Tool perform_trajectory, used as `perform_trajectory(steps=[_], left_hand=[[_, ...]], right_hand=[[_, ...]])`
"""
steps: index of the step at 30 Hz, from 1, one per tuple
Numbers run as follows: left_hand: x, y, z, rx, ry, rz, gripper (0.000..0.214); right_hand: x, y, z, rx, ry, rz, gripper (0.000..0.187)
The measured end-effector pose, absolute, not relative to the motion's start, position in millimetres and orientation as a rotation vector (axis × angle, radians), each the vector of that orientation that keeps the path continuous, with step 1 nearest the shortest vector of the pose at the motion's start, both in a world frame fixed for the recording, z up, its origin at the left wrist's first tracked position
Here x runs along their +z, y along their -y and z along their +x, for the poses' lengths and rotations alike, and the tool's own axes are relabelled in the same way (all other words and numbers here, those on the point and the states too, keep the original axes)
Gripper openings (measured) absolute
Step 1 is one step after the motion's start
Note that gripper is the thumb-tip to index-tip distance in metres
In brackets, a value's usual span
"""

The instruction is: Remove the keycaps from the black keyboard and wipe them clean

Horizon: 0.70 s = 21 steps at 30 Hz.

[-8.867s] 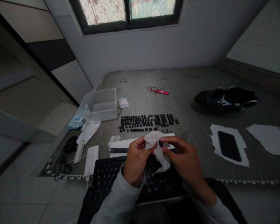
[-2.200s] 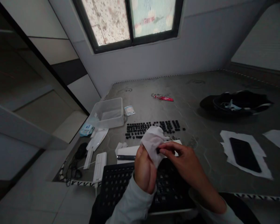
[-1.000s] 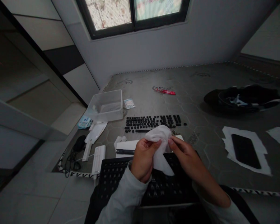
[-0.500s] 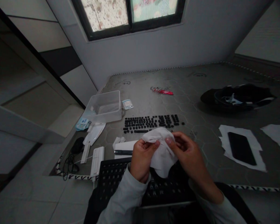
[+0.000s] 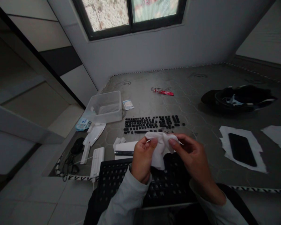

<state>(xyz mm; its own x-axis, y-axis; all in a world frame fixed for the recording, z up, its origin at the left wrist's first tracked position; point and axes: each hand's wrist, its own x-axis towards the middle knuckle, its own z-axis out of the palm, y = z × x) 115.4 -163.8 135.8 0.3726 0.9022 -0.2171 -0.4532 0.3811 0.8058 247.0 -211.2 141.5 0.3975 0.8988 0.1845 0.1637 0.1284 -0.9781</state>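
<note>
Between my hands hangs a crumpled white wipe [image 5: 158,153]. My left hand [image 5: 142,157] is closed on its left side, thumb on top. My right hand [image 5: 192,153] pinches the wipe's right side between thumb and fingers. Below them, across my lap, lies a black keyboard base [image 5: 114,178] with its keycaps off; my forearms hide part of it. Beyond my hands, loose black keycaps [image 5: 142,122] are laid out in keyboard order on the table.
A clear plastic box [image 5: 105,107] stands at the left, near a white power strip [image 5: 97,162] and a cabled black mouse [image 5: 77,146]. A phone [image 5: 242,149] rests on white paper at the right. Behind it is a black cap [image 5: 239,98]. A red packet [image 5: 162,92] lies farther back.
The wipe has been gathered into a smaller bunch, and its upper edge and hanging end have shrunk. Both hands keep hold of it in nearly the same place.
</note>
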Motion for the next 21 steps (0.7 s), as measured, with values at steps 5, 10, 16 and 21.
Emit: perform_trajectory(steps=[5, 10, 16, 21], left_hand=[[131.3, 163.7, 116.3, 1.029, -0.748, 0.777, 0.032], [129.7, 166.0, 115.6, 1.034, -0.752, 0.769, 0.028], [132.8, 166.9, 115.6, 1.037, -0.864, 0.818, 0.032], [135.7, 165.4, 114.8, 1.044, -0.887, 0.899, 0.032]], right_hand=[[141.5, 211.6, 241.3, 0.652, 1.231, -1.335, 0.028], [140.5, 209.8, 242.9, 0.694, 1.179, -1.346, 0.023], [138.0, 208.2, 242.2, 0.751, 1.108, -1.306, 0.016], [141.7, 211.1, 247.9, 0.728, 1.165, -1.280, 0.016]])
